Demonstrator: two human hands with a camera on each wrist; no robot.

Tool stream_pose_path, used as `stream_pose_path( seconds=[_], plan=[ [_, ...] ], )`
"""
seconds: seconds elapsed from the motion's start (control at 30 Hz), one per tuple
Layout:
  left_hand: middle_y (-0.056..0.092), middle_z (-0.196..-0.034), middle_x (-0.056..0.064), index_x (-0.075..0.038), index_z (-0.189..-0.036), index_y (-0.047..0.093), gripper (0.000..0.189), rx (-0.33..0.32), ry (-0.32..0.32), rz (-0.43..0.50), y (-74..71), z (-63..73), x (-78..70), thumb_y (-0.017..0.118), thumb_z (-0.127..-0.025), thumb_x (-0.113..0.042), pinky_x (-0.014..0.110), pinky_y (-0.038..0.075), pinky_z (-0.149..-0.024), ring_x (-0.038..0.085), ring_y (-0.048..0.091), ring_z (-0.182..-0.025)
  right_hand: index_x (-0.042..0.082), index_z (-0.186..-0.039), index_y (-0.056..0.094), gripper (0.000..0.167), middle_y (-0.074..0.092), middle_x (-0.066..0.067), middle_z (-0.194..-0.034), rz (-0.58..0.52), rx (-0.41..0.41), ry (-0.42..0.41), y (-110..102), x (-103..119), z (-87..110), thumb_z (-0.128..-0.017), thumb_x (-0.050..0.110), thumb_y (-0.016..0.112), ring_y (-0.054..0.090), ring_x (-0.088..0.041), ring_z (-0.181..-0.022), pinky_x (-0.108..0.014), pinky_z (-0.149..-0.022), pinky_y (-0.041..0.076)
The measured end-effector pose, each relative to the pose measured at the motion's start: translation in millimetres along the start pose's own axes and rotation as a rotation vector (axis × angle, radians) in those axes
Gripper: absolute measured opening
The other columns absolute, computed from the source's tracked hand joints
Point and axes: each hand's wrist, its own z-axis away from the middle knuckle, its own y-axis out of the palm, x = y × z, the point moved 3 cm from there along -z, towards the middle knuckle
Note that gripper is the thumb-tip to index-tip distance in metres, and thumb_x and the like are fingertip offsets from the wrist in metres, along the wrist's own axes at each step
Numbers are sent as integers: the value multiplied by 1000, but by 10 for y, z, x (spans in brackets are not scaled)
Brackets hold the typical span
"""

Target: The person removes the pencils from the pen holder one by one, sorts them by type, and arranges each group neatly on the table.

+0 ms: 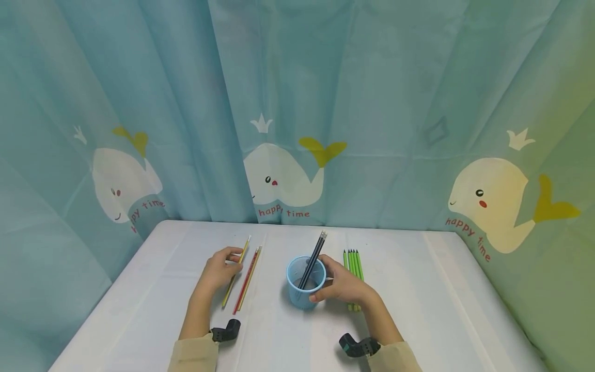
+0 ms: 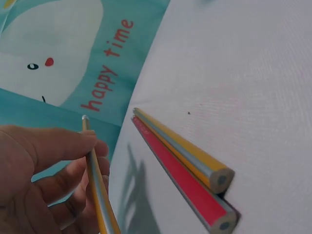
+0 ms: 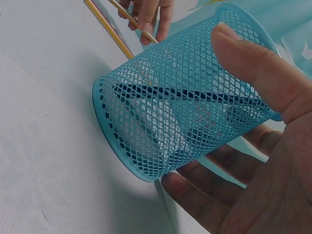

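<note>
My left hand (image 1: 219,269) pinches a yellow pencil with a grey stripe (image 2: 99,187) between thumb and fingers, near its upper end. Just to the right of that hand, a red pencil (image 1: 244,289) and another yellow pencil (image 2: 195,151) lie side by side on the table. My right hand (image 1: 346,285) grips a light blue mesh pen cup (image 3: 146,122) from its right side, thumb toward the near side and fingers around the back. Black pencils (image 1: 315,257) lean inside the cup, their tips low and their ends above the rim. Whether the cup's base touches the table cannot be told.
Several green pencils (image 1: 354,263) lie in a row right of the cup, partly behind the right hand. The white table (image 1: 418,299) ends at a blue curtain (image 1: 386,103) printed with whales. Each wrist wears a black camera (image 1: 226,330).
</note>
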Motion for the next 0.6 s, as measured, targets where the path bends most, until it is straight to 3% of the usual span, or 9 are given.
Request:
stream_pose_path(
  seconds=[0.17,0.6],
  plan=[
    [69,-108,16,0,-129,61,39,2,-1,-24,9,9,17,67,-90,-4,34,54,-69,24,65,-86,9,-138,45,77,58,-12,-134,-7,2,-3,-1,-9,4,-73,15,86,53,-32,-126,-46,-103,50],
    [68,-108,15,0,-129,60,41,10,-29,-51,51,24,62,68,-89,-3,44,55,-79,28,65,-96,11,-139,45,79,57,-10,-134,-10,2,8,-6,-20,0,-72,15,87,53,-29,-126,-46,-102,50]
  ],
)
